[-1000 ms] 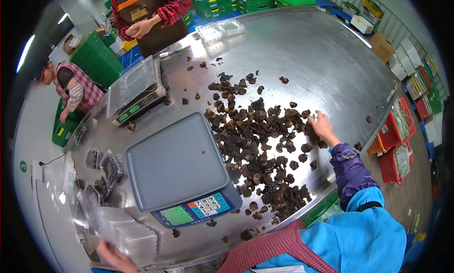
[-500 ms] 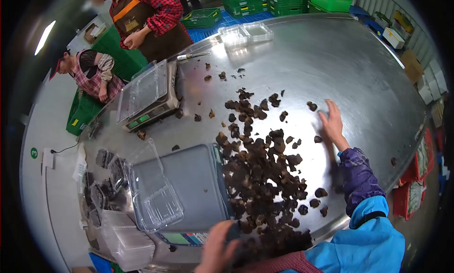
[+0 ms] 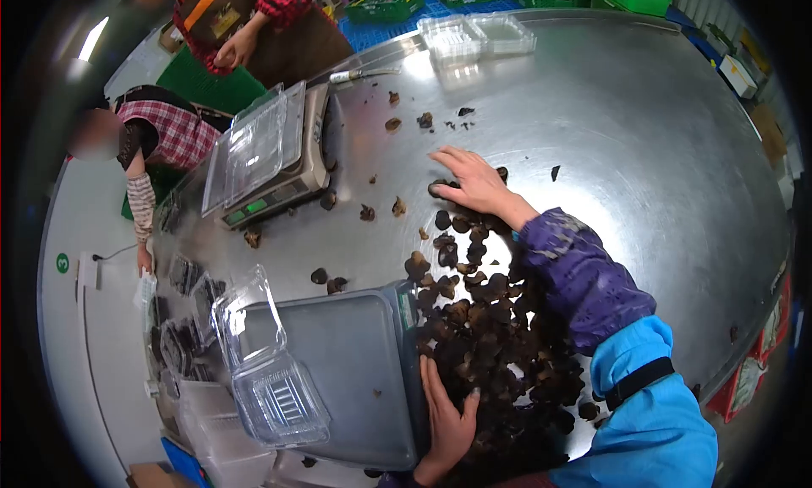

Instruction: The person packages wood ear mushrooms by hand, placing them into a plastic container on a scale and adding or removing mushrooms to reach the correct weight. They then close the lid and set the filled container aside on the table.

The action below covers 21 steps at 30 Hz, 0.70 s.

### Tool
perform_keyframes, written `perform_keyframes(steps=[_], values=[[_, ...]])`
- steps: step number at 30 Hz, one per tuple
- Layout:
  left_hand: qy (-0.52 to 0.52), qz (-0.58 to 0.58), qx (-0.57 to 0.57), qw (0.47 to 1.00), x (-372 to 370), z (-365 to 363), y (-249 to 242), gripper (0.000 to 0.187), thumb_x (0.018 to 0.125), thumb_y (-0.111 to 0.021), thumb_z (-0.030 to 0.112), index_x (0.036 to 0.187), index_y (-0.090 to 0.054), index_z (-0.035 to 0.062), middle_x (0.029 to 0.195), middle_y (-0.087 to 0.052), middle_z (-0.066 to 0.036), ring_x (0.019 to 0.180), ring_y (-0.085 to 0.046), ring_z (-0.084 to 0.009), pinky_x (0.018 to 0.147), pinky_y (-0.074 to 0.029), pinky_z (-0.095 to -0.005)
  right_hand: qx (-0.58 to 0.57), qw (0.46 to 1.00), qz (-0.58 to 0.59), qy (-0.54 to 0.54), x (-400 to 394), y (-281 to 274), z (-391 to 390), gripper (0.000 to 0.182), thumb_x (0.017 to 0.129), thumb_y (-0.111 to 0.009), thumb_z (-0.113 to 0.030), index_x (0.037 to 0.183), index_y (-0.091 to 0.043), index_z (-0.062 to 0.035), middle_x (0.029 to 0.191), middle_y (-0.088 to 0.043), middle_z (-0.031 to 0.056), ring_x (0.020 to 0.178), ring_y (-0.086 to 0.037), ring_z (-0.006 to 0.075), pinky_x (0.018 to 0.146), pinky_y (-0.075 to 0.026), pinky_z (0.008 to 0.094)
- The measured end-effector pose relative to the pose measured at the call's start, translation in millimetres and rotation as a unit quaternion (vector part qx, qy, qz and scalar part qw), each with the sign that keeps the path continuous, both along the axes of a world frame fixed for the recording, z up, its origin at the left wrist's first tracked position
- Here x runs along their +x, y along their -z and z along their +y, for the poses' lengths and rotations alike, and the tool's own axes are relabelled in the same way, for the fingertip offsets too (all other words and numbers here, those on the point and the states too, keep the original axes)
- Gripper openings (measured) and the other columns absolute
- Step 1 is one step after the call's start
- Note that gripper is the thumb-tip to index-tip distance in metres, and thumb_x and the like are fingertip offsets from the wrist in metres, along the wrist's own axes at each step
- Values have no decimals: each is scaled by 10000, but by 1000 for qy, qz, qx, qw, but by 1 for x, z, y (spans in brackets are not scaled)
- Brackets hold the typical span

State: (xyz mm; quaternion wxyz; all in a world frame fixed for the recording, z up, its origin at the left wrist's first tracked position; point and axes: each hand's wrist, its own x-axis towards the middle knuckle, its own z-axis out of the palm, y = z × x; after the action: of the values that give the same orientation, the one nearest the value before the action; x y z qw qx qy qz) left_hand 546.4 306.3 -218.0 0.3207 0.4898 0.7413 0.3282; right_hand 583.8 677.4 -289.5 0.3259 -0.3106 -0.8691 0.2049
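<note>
Dark brown wood-ear-like mushrooms (image 3: 482,336) lie in a loose heap on the metal table, thickest near my body. My right hand (image 3: 478,182), in a purple sleeve, lies at the heap's far end with fingers stretched out, touching or just over a few pieces. My left hand (image 3: 448,416) rests at the heap's near left side, fingers extended and thumb apart, against the edge of a grey scale platform (image 3: 355,336). An open clear plastic clamshell box (image 3: 279,395) sits on that platform. Neither hand visibly grips anything.
A second scale (image 3: 279,192) carries clear plastic lids. Stacked clear boxes (image 3: 478,38) stand at the far edge. Filled boxes (image 3: 182,344) and empty box stacks (image 3: 216,429) are on the left. Two people stand beyond the table, near green crates (image 3: 385,4).
My right hand has swept left to the heap's far end, and the mushrooms there lie closer together. My left hand has moved right to the platform's edge. One person bends lower, reaching down.
</note>
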Motion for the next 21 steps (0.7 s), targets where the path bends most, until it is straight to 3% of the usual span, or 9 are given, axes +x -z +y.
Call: perform_keyframes(steps=[4, 6, 9, 11, 12, 14, 15, 18, 21], values=[[-52, -59, -20, 997, 1, 5, 3, 749, 898, -519, 96, 1436, -20, -49, 1489, -91, -269, 1398, -104, -359, 1128, -110, -410, 15, 980, -105, -166, -42, -3, -38, 558, 751, -592, -501, 1185, -576, -151, 1217, -544, 96, 1147, -488, 233, 1002, -317, 436], [-65, -101, -3, 993, -1, 5, 4, 724, 908, -495, 77, 1442, -18, -31, 1496, -84, -259, 1402, -100, -344, 1129, -107, -395, 57, 969, -102, -218, -35, -8, -84, 492, 743, -602, -403, 1153, -560, -134, 1177, -537, 78, 1132, -481, 252, 997, -320, 436], [-65, -109, 5, 992, -3, 5, 8, 719, 911, -488, 69, 1445, -15, -21, 1502, -83, -250, 1407, -94, -328, 1130, -103, -385, 28, 977, -68, -199, -1, -12, -140, 541, 737, -626, -425, 1139, -533, -75, 1131, -535, 108, 1102, -482, 270, 947, -344, 432], [-58, -95, 8, 994, -2, 4, 8, 731, 908, -500, 75, 1445, -14, -24, 1504, -78, -250, 1407, -95, -327, 1130, -104, -385, -14, 960, -162, -226, 26, -29, -170, 580, 729, -649, -437, 1147, -523, -56, 1127, -537, 109, 1090, -480, 266, 906, -359, 420], [-58, -76, 11, 995, -2, 1, 11, 760, 895, -537, 98, 1443, -25, -27, 1497, -102, -250, 1398, -126, -331, 1125, -130, -389, -36, 946, -200, -254, 37, -34, -188, 579, 726, -656, -435, 1148, -528, -61, 1122, -539, 106, 1088, -479, 267, 898, -362, 415], [-31, -46, -2, 998, 0, -7, 8, 811, 861, -605, 133, 1440, -59, -25, 1467, -167, -245, 1366, -203, -344, 1110, -183, -402, -61, 950, -102, -289, 57, -36, -224, 585, 709, -672, -436, 1144, -541, -67, 1110, -548, 108, 1085, -481, 263, 902, -359, 408], [-17, -28, 0, 999, 2, -16, 9, 882, 795, -689, 146, 1438, -105, -3, 1419, -234, -230, 1320, -281, -340, 1080, -251, -408, -79, 940, -113, -312, 67, -36, -239, 590, 698, -677, -434, 1145, -552, -72, 1133, -548, 107, 1103, -481, 268, 924, -348, 411], [62, -90, -62, 992, 9, -54, -13, 884, 767, -728, 176, 1426, -164, 4, 1406, -225, -261, 1316, -262, -396, 1074, -265, -439, -67, 913, -127, -381, 102, -52, -266, 581, 696, -677, -416, 1152, -551, -78, 1171, -537, 103, 1126, -480, 264, 945, -334, 422], [109, -39, -63, 991, 5, -81, -26, 910, 708, -761, 134, 1418, -205, 8, 1402, -237, -251, 1307, -269, -407, 1070, -278, -449, -135, 901, -93, -403, 135, -89, -281, 597, 693, -702, -328, 1223, -527, -117, 1257, -488, 112, 1165, -475, 261, 994, -316, 452]])
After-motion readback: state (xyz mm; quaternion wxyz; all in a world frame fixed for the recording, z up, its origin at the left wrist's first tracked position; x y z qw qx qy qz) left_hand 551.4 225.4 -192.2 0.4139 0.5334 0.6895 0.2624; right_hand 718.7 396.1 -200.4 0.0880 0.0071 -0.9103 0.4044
